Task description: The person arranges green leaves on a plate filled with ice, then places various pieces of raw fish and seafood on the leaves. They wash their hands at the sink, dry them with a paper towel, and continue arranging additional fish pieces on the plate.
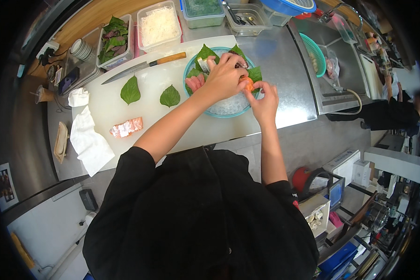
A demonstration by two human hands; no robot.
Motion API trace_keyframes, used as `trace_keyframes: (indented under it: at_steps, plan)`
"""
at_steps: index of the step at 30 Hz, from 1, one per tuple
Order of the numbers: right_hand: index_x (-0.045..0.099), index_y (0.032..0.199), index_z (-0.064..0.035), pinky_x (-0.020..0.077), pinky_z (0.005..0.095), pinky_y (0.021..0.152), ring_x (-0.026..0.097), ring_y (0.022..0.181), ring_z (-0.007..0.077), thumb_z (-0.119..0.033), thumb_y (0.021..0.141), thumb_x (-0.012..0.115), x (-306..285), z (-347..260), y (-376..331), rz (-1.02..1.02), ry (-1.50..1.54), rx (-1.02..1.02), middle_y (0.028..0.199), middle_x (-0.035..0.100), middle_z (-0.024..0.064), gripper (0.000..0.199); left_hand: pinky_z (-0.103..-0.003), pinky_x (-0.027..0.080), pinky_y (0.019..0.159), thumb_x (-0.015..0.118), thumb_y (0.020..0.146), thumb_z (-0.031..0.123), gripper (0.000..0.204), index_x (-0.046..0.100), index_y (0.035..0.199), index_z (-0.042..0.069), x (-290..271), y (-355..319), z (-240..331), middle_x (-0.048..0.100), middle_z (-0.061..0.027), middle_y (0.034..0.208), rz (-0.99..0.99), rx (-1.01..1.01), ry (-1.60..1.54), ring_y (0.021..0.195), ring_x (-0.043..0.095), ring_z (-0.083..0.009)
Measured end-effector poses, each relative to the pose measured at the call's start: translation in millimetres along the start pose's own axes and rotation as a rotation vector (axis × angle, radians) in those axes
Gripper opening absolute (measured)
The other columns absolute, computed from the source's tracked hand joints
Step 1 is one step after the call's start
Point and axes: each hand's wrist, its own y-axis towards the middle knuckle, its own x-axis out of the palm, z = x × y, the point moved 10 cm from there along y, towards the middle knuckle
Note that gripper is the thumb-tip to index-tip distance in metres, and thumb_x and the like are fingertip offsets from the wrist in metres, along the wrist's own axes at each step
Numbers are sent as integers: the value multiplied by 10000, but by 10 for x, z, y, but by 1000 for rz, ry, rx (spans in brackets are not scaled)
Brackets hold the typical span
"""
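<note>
Head view shows left hand [227, 76] and right hand [266, 103] pinching orange fish [248, 86] between fingertips.

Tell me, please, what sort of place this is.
Most likely a professional kitchen: a knife lies on a white board, a bowl holds leaves and what looks like fish, and a steel sink stands to the right.

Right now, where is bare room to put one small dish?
Widest: the steel counter, between the blue-rimmed bowl and the sink. A smaller patch: the white board between the cloth and the left leaf. Crowded: the bowl, with left hand and right hand at it, and the container row behind.
</note>
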Motion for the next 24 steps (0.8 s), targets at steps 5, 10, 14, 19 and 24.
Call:
trace_keyframes:
  at_steps: [5, 10, 14, 19, 24]
  plan:
    - [690, 895, -116, 500, 417, 832, 609, 941, 281, -158, 728, 880, -9, 10, -89, 64, 18, -20, 945, 725, 29, 257, -667, 258, 1007, 809, 760, 335, 233, 789, 941, 189, 101, 18, 28, 662, 32, 1128, -120, 9, 65, 1251, 503, -229]
    - [681, 850, -134, 475, 410, 859, 616, 949, 254, -138, 724, 866, -11, 51, -137, 144, 64, -36, 948, 737, -5, 224, -691, 259, 991, 812, 771, 378, 265, 778, 945, 180, 65, 21, 205, 697, 3, 1066, -105, 125, 123, 1228, 526, -247]
    - [672, 840, -149, 460, 402, 851, 615, 937, 229, -145, 723, 865, -34, 83, -184, 195, 73, -32, 931, 737, -22, 226, -726, 283, 962, 773, 831, 416, 317, 755, 1012, 157, 116, 34, 231, 715, -73, 1000, -109, 105, 103, 1183, 542, -289]
    - [677, 939, -158, 453, 393, 847, 610, 922, 219, -151, 722, 860, -28, 125, -207, 206, 104, 47, 962, 726, -27, 284, -672, 281, 943, 765, 862, 437, 327, 733, 1057, 176, 184, 29, 214, 729, -20, 998, -137, 65, 154, 1196, 551, -243]
    - [684, 1040, -144, 458, 404, 844, 619, 918, 227, -174, 716, 864, 10, 129, -184, 161, 149, 77, 982, 716, -9, 372, -655, 280, 951, 766, 863, 436, 306, 743, 1033, 183, 170, 32, 283, 716, -7, 991, -133, 158, 73, 1195, 552, -223]
